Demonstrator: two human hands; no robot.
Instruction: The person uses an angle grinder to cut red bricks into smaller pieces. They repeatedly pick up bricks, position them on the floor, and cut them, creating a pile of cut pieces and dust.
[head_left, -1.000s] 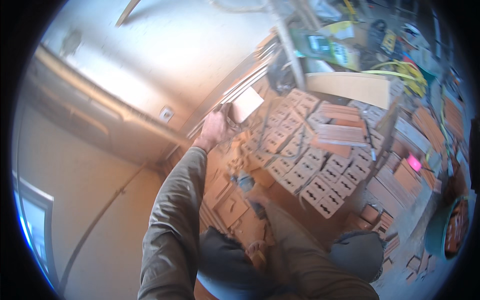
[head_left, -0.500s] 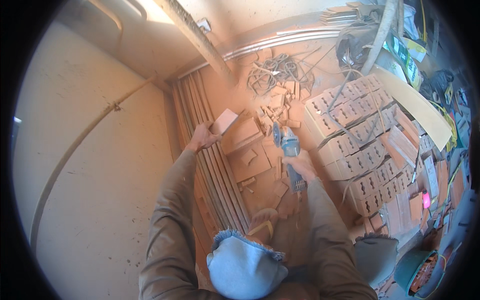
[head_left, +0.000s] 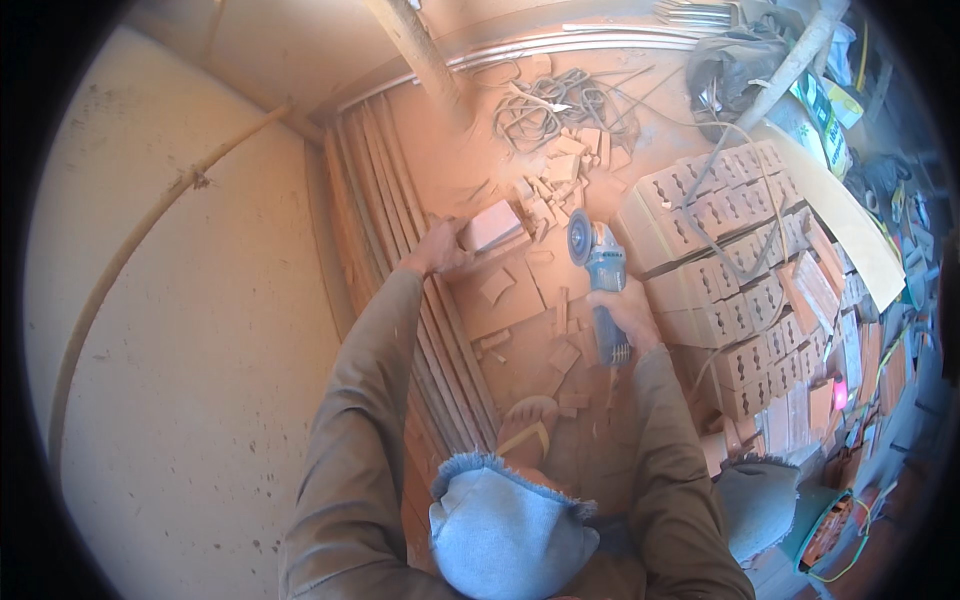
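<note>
My right hand [head_left: 630,308] is wrapped round the body of a blue-green angle grinder [head_left: 606,272]. Its round disc points away from me, to the upper left, above the dusty floor. Farther left, my left hand [head_left: 440,248] grips the left edge of a small pinkish tile piece [head_left: 494,226]. That piece is over, or resting on, a larger tile at the far end of the tile pile [head_left: 497,312]; contact is hard to tell. The disc stands apart from the tile piece. Part of my left fingers is hidden.
Long poles [head_left: 400,235] lie along the wall at the left. Broken tile scraps [head_left: 563,170] and a tangled cable [head_left: 545,115] lie beyond my hands. Stacked hollow bricks [head_left: 715,285] rise at the right with a cord across them. My sandalled foot [head_left: 527,432] is close below.
My left hand has moved right and toward me, bringing the tile piece down to the tile pile. The grinder has shifted slightly right. The whole view has tilted a little.
</note>
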